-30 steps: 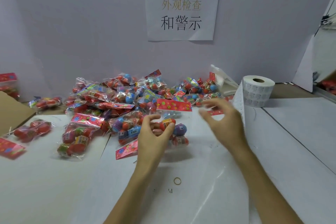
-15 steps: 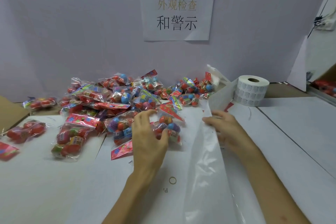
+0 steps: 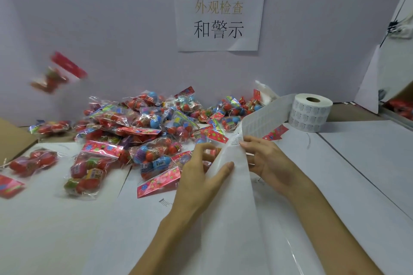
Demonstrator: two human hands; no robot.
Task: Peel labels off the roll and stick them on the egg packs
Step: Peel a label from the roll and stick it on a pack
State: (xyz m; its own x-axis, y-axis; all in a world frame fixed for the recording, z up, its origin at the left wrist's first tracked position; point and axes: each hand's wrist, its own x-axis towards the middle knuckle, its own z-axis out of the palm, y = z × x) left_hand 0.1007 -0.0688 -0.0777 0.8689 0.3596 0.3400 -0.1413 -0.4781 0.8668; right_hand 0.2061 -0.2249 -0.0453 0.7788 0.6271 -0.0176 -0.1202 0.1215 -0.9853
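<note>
The left grip and right grip both pinch the strip, seemingly thin, limp, tear-prone paper running to the roll; best lift labels by a corner. Packs, light and crinkly, lie heaped just left on the counter

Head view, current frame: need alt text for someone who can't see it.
The left hand and right hand grip a white label strip that runs from the label roll standing at the right of a white table. Behind them lies a pile of clear egg packs; one blurred pack is in the air at upper left.
</note>
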